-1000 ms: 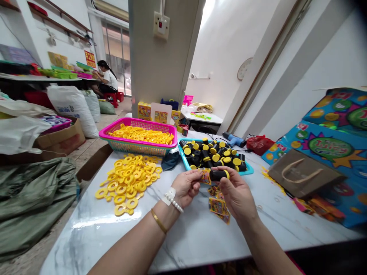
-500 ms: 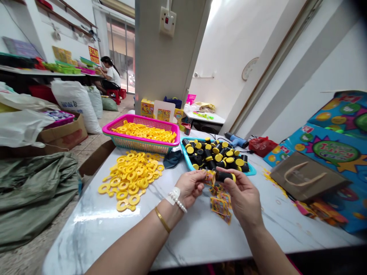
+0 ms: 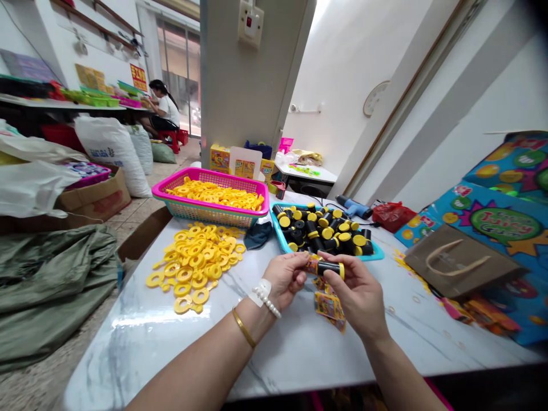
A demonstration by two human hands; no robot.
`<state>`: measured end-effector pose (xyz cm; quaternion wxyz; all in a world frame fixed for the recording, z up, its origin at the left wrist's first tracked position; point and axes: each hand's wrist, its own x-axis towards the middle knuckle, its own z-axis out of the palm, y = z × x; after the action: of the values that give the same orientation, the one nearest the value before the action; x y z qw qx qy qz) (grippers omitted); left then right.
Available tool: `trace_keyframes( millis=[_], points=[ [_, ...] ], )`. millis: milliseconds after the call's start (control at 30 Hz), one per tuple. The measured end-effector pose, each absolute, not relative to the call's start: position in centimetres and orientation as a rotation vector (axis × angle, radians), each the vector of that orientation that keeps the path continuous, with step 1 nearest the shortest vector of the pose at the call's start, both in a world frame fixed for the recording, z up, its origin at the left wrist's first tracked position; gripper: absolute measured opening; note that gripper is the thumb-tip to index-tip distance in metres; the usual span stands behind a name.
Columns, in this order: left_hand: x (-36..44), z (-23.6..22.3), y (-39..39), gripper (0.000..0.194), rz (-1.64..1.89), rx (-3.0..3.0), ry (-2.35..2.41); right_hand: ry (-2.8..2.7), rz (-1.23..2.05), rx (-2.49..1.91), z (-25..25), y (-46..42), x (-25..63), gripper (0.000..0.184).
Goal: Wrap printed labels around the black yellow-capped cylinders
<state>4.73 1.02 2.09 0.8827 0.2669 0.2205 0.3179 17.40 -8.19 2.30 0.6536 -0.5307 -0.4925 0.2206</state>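
Observation:
My right hand (image 3: 359, 294) is closed round a small black cylindrical bottle (image 3: 329, 268) with yellow at its right end. My left hand (image 3: 282, 279) pinches an orange printed sleeve label (image 3: 313, 262) at the bottle's left end. The label seems to overlap that end; how far it goes round is partly hidden by the fingers. On the table just below the hands lie several more printed labels (image 3: 327, 307). Behind them, a light-blue basin (image 3: 379, 253) holds many similar black bottles (image 3: 314, 231) with yellow caps.
Left of my hands lies a pile of yellow plastic rings (image 3: 197, 260). Behind it stands a pink basket (image 3: 171, 181) of more yellow pieces. A dark cloth (image 3: 258, 235), a blue heat-gun-like tool (image 3: 355, 207) and a paper bag (image 3: 458, 262) lie around. A person (image 3: 165, 111) sits far left.
The bottle has moved slightly left, against the label, which now appears to overlap its end. Both hands keep their hold, and the view has shifted a little.

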Motion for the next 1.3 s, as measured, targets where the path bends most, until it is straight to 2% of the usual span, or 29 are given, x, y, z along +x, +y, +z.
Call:
trace_keyframes(
  millis=[133, 267, 367, 533, 700, 900, 1067, 1200, 1300],
  points=[
    [4.7, 1.9, 1.0, 0.015, 0.673, 0.672, 0.461, -1.055, 0.594, -1.227, 2.3, -7.7, 18.0, 0.028],
    [4.6, 1.8, 1.3, 0.016, 0.641, 0.649, 0.472, -1.164, 0.276, -1.294, 1.6, -8.0, 18.0, 0.029],
    [4.7, 1.7, 1.2, 0.019, 0.683, 0.697, 0.528, -1.270, 0.154, -1.330, 1.0, -8.4, 18.0, 0.030],
    [4.7, 2.2, 0.9, 0.032, 0.910, 1.021, 0.667, -1.167, 0.245, -1.257, 1.0, -8.6, 18.8, 0.031],
    [4.0, 2.7, 1.4, 0.059, 0.666, 1.146, 0.457, -1.225, 0.246, -1.202, 1.6, -8.2, 18.8, 0.031],
    [4.5, 1.6, 0.9, 0.052, 0.587, 1.189, 0.398, -1.413, 0.480, -1.327, 1.9, -9.8, 19.3, 0.039],
    [5.3, 0.6, -0.7, 0.056, 0.455, 1.173, 0.365, -1.468, 0.351, -1.435, 1.6, -12.7, 20.6, 0.045],
    [5.0, 0.6, -0.4, 0.062, 0.259, 1.091, 0.365, -1.592, 0.101, -1.436, 1.3, -13.8, 21.4, 0.028],
    [5.2, 0.4, -0.2, 0.060, 0.251, 1.108, 0.388, -1.607, -0.012, -1.409, 0.9, -14.1, 21.7, 0.025]
  ],
)
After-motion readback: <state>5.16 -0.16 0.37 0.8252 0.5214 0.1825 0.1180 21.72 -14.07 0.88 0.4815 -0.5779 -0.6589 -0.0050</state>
